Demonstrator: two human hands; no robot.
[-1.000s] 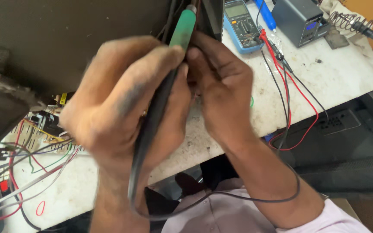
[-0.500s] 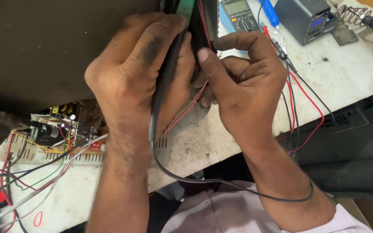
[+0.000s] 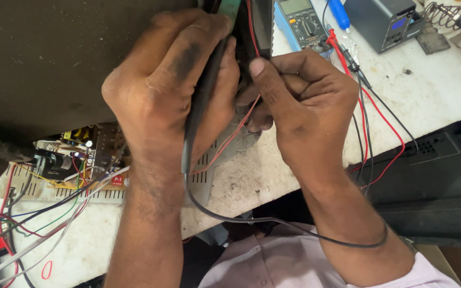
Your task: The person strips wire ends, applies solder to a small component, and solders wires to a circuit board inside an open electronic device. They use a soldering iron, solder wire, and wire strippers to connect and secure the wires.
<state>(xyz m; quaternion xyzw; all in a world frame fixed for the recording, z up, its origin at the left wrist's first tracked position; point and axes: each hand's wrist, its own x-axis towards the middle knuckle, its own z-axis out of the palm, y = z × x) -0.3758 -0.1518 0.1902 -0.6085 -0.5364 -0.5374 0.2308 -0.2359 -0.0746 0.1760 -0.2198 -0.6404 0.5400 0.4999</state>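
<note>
We saw the left hand (image 3: 172,90) clenched around a soldering iron (image 3: 201,106), its dark barrel running down under the fingers (image 3: 188,42) and its green upper end rising past the top edge of the view, so the tip was hidden from us. The iron's black cord (image 3: 273,221) left the handle below the palm and looped across the lap, passing behind the right forearm. The right hand (image 3: 305,101) sat just beside the left, touching it, its thumb and fingers pinched on a thin red wire (image 3: 236,130) that ran down over a grey metal plate (image 3: 214,160) lying on the white bench (image 3: 444,90). Both hands stood between us and the work spot, so we could not tell what the wire joined. A large dark panel (image 3: 44,58) filled the upper left and covered much of the bench there. Below it lay a circuit board (image 3: 76,154) with coloured wires trailing left. Behind the right hand stood a blue multimeter (image 3: 305,21), its red and black test leads (image 3: 380,122) curving down past the wrist. Farther right were a dark soldering station (image 3: 382,21) and a coiled iron stand (image 3: 452,16).
</note>
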